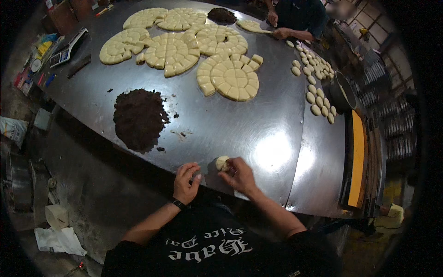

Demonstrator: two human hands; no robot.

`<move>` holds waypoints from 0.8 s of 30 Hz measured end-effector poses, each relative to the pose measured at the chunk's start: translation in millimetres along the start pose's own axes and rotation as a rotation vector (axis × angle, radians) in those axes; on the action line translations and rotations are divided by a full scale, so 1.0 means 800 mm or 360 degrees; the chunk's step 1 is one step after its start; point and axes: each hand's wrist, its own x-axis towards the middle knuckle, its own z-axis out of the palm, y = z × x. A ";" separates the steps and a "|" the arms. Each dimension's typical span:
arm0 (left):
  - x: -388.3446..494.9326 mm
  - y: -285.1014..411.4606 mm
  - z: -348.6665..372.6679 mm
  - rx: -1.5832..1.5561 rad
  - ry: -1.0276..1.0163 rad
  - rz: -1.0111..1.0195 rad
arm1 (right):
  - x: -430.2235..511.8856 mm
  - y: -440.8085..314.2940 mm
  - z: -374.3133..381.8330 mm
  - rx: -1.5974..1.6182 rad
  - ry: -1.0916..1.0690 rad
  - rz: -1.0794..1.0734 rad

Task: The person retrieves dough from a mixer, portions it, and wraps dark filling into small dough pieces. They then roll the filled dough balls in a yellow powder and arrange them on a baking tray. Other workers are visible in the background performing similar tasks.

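My right hand has its fingers around a small pale dough ball close to the near edge of the metal table. My left hand, with a dark band at its wrist, is at the table edge to the left of the ball. Its fingers are curled and apart, and nothing shows in them. Ahead and to the left lies a mound of dark brown paste, with crumbs and smears along its right side. Farther up sits a round of dough cut into pieces, two pieces standing loose at its upper right.
More cut dough rounds lie beyond. Oval dough pieces rest at right beside a metal pot and stacked trays. A digital scale stands far left. Across the table, a person's hands work near another dark mound.
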 end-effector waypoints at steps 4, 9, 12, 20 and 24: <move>0.009 0.011 0.031 0.0282 -0.0205 0.0274 | -0.012 0.029 0.026 0.0042 0.0165 -0.0081; 0.010 0.021 0.063 0.0461 -0.0365 0.0273 | 0.016 0.059 0.006 0.0070 -0.0168 -0.0194; 0.010 0.026 0.073 0.0577 -0.0421 0.0250 | 0.054 0.061 -0.016 0.0015 -0.0543 0.0015; 0.012 0.035 0.078 0.0887 -0.0505 0.0237 | 0.148 -0.073 -0.106 0.0173 -0.0508 -0.0821; 0.006 0.041 0.045 -0.0076 0.0098 0.0100 | 0.158 -0.121 -0.095 0.0551 0.0500 -0.1031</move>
